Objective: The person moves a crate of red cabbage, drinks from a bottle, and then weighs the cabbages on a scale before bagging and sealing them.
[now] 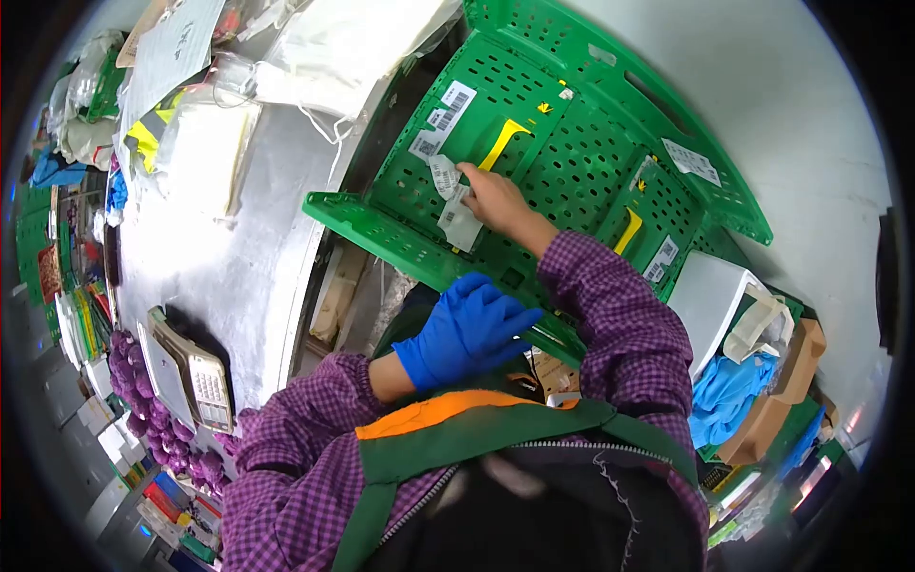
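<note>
A green perforated plastic crate (562,133) with fold-down sides lies in front of me. My right hand (500,202), bare, reaches into it, with thumb and fingers closed on a crumpled white paper label (459,224) with print on it. A second printed label (443,119) is stuck to the crate floor just beyond. Beside my fingers is a yellow strap-like clip (502,143). My left hand (467,329), in a blue glove, is held near the crate's front rim with its fingers curled together. What they hold, if anything, is hidden.
A metal table (257,219) stands to the left, carrying white bags (334,57) and a weighing scale (191,372). Purple net-bagged produce (157,410) lies beyond the scale. At the right are a white box (710,300) and an open cardboard box (782,391) with blue gloves (734,391).
</note>
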Action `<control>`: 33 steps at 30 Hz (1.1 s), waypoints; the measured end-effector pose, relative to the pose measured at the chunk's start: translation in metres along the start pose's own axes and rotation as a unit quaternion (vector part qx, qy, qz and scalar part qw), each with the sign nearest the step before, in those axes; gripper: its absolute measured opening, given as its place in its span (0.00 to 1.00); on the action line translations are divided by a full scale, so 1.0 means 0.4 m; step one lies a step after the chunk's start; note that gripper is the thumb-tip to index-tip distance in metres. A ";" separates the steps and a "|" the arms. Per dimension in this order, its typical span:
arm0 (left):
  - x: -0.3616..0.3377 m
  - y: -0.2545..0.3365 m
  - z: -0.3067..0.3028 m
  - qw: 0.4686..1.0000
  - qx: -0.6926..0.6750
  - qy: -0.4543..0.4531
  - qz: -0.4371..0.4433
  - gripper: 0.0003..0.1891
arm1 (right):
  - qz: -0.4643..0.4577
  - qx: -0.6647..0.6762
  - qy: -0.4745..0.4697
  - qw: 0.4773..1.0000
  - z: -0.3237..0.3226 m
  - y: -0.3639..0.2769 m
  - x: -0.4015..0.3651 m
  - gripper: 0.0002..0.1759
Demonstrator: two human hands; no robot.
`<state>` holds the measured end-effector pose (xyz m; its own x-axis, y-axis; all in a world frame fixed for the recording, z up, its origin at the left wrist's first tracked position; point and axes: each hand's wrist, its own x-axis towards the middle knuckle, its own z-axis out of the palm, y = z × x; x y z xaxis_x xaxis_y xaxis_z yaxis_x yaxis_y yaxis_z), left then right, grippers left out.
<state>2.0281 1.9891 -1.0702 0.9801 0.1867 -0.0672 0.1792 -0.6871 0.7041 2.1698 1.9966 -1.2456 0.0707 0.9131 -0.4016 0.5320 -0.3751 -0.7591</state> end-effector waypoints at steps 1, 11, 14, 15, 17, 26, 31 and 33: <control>-0.005 -0.005 -0.002 1.000 -0.003 0.002 -0.001 0.22 | 0.004 -0.002 0.001 1.000 0.005 -0.007 0.004 0.19; 0.043 0.002 0.020 0.999 0.038 0.021 0.010 0.23 | -0.132 -0.054 0.152 0.978 0.054 0.049 -0.018 0.08; 0.090 0.032 0.034 0.999 0.047 0.012 0.024 0.24 | -0.169 -0.078 0.185 0.965 0.012 0.085 -0.046 0.09; 0.105 0.047 0.034 0.999 0.045 0.014 0.019 0.24 | -0.154 -0.047 0.168 0.973 -0.001 0.086 -0.050 0.10; 0.126 0.063 0.042 0.998 0.048 0.008 0.034 0.24 | -0.131 -0.021 0.166 0.977 -0.032 0.083 -0.070 0.11; 0.172 0.155 0.042 0.995 0.089 -0.009 0.040 0.22 | -0.031 0.183 0.050 0.981 -0.168 0.056 -0.175 0.10; 0.159 0.159 0.038 0.997 0.073 -0.024 0.024 0.23 | -0.012 0.293 -0.034 0.956 -0.316 0.001 -0.417 0.13; 0.163 0.164 0.032 0.995 0.093 -0.004 0.036 0.23 | 0.036 0.320 0.043 0.946 -0.369 0.035 -0.467 0.13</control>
<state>2.1050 1.9472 -1.0373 0.9915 0.1272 -0.0268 0.1200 -0.8165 0.5648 2.2884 1.8443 -1.1057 0.1700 0.8806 -0.4422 -0.0940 -0.4322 -0.8969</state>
